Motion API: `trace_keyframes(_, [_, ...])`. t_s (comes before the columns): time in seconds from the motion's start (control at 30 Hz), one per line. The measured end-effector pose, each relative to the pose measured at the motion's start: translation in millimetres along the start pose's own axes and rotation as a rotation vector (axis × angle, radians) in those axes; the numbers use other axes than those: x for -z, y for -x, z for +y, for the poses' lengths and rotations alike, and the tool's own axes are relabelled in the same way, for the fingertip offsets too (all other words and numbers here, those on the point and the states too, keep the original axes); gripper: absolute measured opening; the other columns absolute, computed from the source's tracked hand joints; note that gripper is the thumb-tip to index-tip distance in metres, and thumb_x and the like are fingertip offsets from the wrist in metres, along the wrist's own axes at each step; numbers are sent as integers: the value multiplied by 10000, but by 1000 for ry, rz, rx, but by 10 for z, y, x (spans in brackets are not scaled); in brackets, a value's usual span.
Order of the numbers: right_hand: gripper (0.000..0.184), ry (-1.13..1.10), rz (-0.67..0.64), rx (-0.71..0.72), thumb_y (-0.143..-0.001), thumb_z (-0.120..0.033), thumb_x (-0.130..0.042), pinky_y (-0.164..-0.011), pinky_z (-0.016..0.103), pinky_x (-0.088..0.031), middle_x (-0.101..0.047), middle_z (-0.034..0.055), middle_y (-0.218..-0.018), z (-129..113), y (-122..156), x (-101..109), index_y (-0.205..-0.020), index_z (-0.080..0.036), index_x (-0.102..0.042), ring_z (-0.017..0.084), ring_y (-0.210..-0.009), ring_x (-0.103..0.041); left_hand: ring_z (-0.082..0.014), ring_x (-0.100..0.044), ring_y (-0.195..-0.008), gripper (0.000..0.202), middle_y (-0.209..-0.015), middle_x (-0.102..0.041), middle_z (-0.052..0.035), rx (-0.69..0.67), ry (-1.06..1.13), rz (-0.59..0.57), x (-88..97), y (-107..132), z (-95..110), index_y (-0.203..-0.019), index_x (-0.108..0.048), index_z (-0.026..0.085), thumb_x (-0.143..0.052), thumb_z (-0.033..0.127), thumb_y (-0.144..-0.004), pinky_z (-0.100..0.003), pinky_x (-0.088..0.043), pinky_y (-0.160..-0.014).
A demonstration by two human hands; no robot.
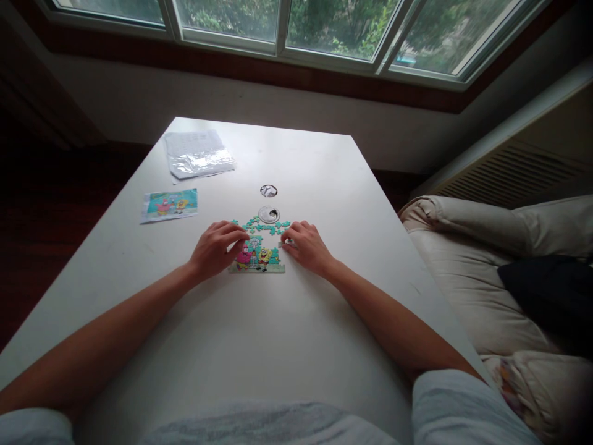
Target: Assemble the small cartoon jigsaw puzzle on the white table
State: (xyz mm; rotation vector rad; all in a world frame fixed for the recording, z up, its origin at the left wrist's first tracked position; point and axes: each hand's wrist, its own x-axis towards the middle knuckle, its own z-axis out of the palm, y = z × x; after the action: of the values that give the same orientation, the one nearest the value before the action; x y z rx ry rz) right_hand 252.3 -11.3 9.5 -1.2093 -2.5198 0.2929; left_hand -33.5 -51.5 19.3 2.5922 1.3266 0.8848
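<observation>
A partly joined jigsaw puzzle (pixel 258 260) with pink, yellow and teal cartoon figures lies flat on the white table. My left hand (pixel 218 247) rests at its left side, fingers bent over the upper left part, the thumb a little apart from them. At the right edge, my right hand (pixel 306 246) has its thumb and fingertips pinched together on a small pale puzzle piece (pixel 280 245), mostly hidden by the fingers. Several loose teal puzzle pieces (pixel 266 227) are scattered just beyond the joined part, between the hands.
A printed picture card (pixel 170 205) lies on the table's left, with a clear plastic bag and papers (pixel 199 154) behind it. Two round shiny discs (pixel 269 214) sit beyond the pieces. On the right stands a cream sofa (pixel 458 266); windows (pixel 343 28) are ahead.
</observation>
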Motion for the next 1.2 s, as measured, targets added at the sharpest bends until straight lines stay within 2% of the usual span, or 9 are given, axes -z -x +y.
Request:
trace_keyframes(0.27, [66, -141, 17, 48, -930, -174, -610, -886, 347, -324, -717, 25, -925, -22, 17, -2, -893, -225, -630, 207, -938, -572, -193, -636, -851, 235, -934, -728, -33, 141, -68, -101, -1, 8, -113, -1001, -732, 231, -500, 265, -981, -318, -461, -781])
trace_keyframes(0.47, [107, -304, 76, 53, -933, -170, -601, -879, 336, -399, -710, 25, -905, -36, 14, -18, -936, -232, -688, 179, -872, -590, -168, -648, -868, 245, -977, -723, -41, 46, 94, -215, 0, 2, -111, -1024, -745, 234, -505, 266, -982, -272, -482, -781])
trace_keyframes(0.6, [182, -513, 66, 29, -941, -203, -574, -803, 297, -469, -707, 39, -974, -89, 27, -8, -1075, -238, -691, 160, -868, -633, -167, -659, -906, 258, -998, -732, -54, 11, 224, -234, 5, -15, -55, -1039, -747, 229, -495, 269, -996, -273, -505, -828])
trace_keyframes(0.73, [221, -656, 32, 9, -929, -249, -600, -751, 280, -480, -715, 17, -924, -172, 40, -13, -1145, -244, -646, 146, -814, -635, -166, -659, -912, 241, -1012, -734, -50, 70, 326, -209, 0, -24, 54, -1046, -742, 228, -520, 301, -991, -277, -513, -832])
trace_keyframes(0.93, [172, -735, -6, 23, -909, -286, -639, -715, 264, -461, -688, -19, -841, -339, 36, -4, -1073, -246, -607, 124, -732, -591, -113, -603, -710, 173, -819, -692, 6, 310, 495, -118, -34, -45, 295, -963, -689, 198, -596, 342, -942, -214, -460, -630])
trace_keyframes(1.2, [162, -769, 11, 4, -894, -345, -661, -721, 276, -479, -671, -9, -841, -392, 34, -25, -994, -239, -589, 132, -739, -589, -107, -557, -702, 112, -756, -632, 18, 302, 556, -125, -56, -55, 399, -859, -631, 185, -655, 291, -885, -215, -432, -628])
